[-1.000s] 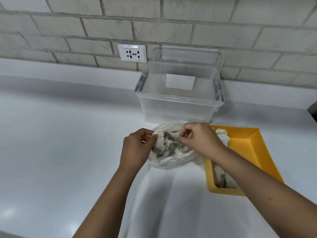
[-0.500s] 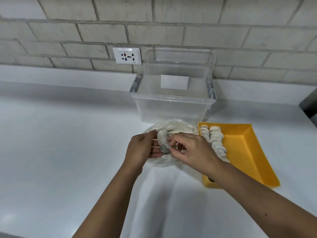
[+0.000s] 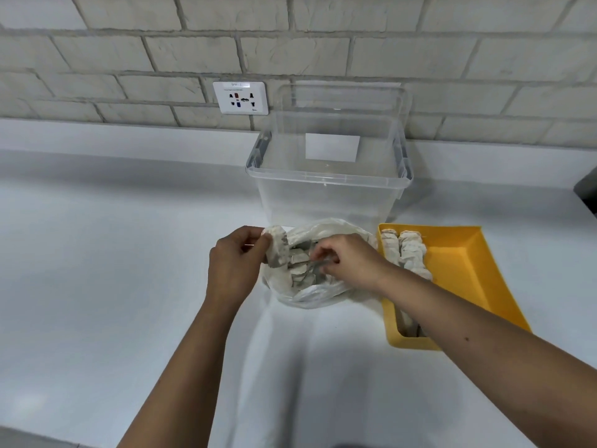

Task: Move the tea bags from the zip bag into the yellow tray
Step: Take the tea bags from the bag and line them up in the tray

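Observation:
A clear zip bag (image 3: pixel 310 291) lies open on the white counter, with several tea bags inside. My left hand (image 3: pixel 234 270) grips a small stack of tea bags (image 3: pixel 277 250) at the bag's left edge. My right hand (image 3: pixel 349 260) reaches into the bag's mouth and pinches a tea bag (image 3: pixel 315 265) there. To the right sits the yellow tray (image 3: pixel 465 270), with rows of tea bags (image 3: pixel 405 253) along its left side; my right forearm hides part of them.
A clear plastic storage box (image 3: pixel 329 189) stands just behind the zip bag, against the brick wall. A wall socket (image 3: pixel 240 98) is at its left. A dark object (image 3: pixel 588 192) shows at the right edge. White counter (image 3: pixel 97 253) stretches to the left.
My left hand has drawn a stack of tea bags to the bag's left edge. My right hand has let go of it and gone back into the bag.

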Motion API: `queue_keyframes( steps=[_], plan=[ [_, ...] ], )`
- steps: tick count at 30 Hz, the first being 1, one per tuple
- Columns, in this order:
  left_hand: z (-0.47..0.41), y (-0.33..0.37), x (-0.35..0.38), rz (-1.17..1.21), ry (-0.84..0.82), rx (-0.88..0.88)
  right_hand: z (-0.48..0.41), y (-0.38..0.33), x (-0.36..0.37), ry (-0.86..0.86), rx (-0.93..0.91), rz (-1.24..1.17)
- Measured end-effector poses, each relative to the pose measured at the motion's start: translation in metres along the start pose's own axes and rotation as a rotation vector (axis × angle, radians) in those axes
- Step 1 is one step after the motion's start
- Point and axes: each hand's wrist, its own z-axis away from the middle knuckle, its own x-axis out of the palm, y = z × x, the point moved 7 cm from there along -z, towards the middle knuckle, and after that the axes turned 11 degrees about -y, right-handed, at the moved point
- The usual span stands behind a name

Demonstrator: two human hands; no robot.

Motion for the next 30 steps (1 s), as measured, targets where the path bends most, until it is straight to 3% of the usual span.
queue_keyframes(
  steps=[4,9,14,17,21,25,30],
  plan=[
    [-0.001,-0.006,0.003,0.026,-0.031,-0.008,-0.018,-0.013,0.020,-0.028,-0.019,0.082],
    [-0.002,-0.009,-0.001,0.055,-0.013,-0.022,-0.019,-0.015,0.014,0.061,-0.035,0.135],
    [-0.003,-0.006,-0.005,0.090,-0.005,-0.031,0.007,-0.005,-0.026,0.090,-0.057,-0.141],
    [-0.003,-0.003,0.002,0.130,-0.033,-0.038,0.023,-0.005,-0.045,-0.020,-0.090,-0.352],
    [0.002,0.004,0.030,0.192,-0.175,-0.039,0.036,-0.025,-0.050,-0.174,-0.177,-0.448],
    [0.011,0.010,0.055,0.182,-0.315,-0.031,0.035,-0.038,-0.053,-0.109,-0.201,-0.258],
    [0.016,0.011,0.059,0.256,-0.331,-0.078,0.030,-0.040,-0.060,0.055,-0.198,-0.140]
  ],
)
